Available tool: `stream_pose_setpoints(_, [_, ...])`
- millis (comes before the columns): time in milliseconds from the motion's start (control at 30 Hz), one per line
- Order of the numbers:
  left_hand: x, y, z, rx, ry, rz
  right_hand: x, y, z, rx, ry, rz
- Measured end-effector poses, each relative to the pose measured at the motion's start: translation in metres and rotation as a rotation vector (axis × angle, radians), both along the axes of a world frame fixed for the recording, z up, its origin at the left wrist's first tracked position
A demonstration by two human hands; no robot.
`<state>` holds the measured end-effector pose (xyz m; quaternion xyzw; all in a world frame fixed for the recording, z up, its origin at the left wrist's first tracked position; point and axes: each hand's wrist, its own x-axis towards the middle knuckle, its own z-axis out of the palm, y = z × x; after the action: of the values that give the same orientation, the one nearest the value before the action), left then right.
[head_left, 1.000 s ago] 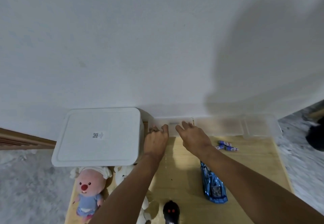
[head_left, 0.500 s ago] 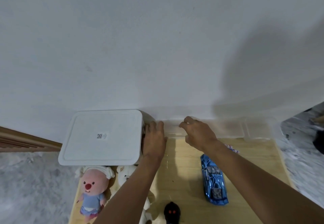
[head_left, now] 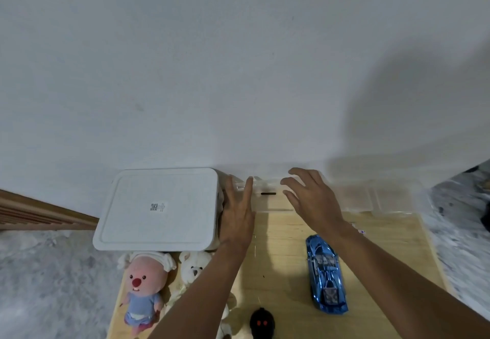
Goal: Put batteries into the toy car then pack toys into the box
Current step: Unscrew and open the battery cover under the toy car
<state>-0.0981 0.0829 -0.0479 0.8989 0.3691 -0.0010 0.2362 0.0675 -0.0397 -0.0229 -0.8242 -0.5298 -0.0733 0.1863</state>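
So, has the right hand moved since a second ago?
Yes. The right hand has shifted rightward, away from the white lidded storage box, fingers now spread.

Printed label (head_left: 158, 206) on the white box (head_left: 127, 222) too small to read, bear plush (head_left: 195, 269) in front of the box half hidden by a forearm (head_left: 209, 285), black remote (head_left: 262, 324) nearer still cut by the bottom edge, dark sliver (head_left: 268, 193) right of the box unidentifiable.

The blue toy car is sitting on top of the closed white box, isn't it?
No. The head view shows the blue toy car lying on the wooden table, off to the right of the closed white box, not on top of it.
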Motion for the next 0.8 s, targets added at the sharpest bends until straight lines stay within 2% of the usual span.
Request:
stream_pose_setpoints(100, [0.001,-0.006,0.000,0.065,0.027,0.093,0.002,-0.008,-0.003,-0.136,-0.054,0.011])
stream_pose_setpoints(200, [0.001,-0.005,-0.002,0.131,0.041,0.081,-0.001,-0.013,-0.004,-0.271,-0.037,-0.032])
stream_pose_setpoints(300, [0.001,-0.004,-0.003,0.117,0.026,0.081,-0.006,-0.013,-0.004,-0.312,-0.037,-0.059])
stream_pose_setpoints(400, [0.001,-0.005,0.003,0.092,0.028,0.084,-0.010,-0.009,-0.005,-0.305,-0.050,-0.081])
stream_pose_setpoints(467, [0.000,-0.005,0.004,0.082,0.016,0.085,-0.013,-0.009,-0.005,-0.222,-0.073,-0.063])
stream_pose_setpoints(533, [-0.003,-0.005,0.002,0.104,0.006,0.077,-0.020,-0.010,-0.009,-0.086,-0.114,0.019])
stream_pose_setpoints(600, [-0.004,-0.006,0.001,0.107,-0.003,0.073,-0.028,-0.005,-0.015,-0.049,-0.114,0.102])
stream_pose_setpoints(667, [-0.003,-0.006,0.004,0.089,0.004,0.078,-0.034,0.007,-0.016,-0.171,-0.008,0.106])
stream_pose_setpoints(733, [-0.003,-0.007,0.007,0.062,0.017,0.080,-0.036,0.023,-0.014,-0.374,0.084,0.073])
stream_pose_setpoints(800, [-0.002,-0.006,0.008,0.062,0.015,0.072,-0.035,0.037,-0.013,-0.502,0.100,0.074])
